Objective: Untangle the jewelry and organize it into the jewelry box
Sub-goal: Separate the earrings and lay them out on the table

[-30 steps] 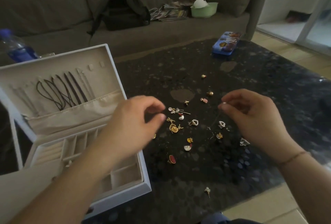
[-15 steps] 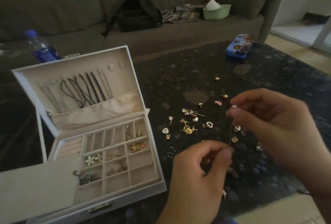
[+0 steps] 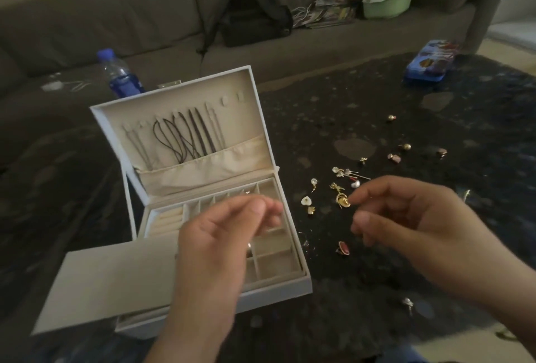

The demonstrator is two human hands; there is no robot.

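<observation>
Nearest, left grip (image 3: 232, 235) pinched over open white jewelry box (image 3: 278, 284), pinched thing too blurred to tell, right grip (image 3: 406, 223) loosely curled above scattered earrings (image 3: 342, 200) on dark speckled bench (image 3: 377, 290); beyond, blue tin (image 3: 429, 68), water bottle (image 3: 120, 75), grey sofa (image 3: 116, 20) bearing black backpack (image 3: 255, 19), green bowl (image 3: 388, 3).

A grey sofa (image 3: 145, 23) runs behind my dark speckled worktop (image 3: 377, 290). On it, at twelve o'clock, a black backpack (image 3: 255, 19); at one o'clock, magazines (image 3: 327, 13) and a green bowl (image 3: 387, 3). A blue-capped water bottle (image 3: 119, 75) stands at eleven o'clock; a blue tin (image 3: 429, 65) at two o'clock.
</observation>
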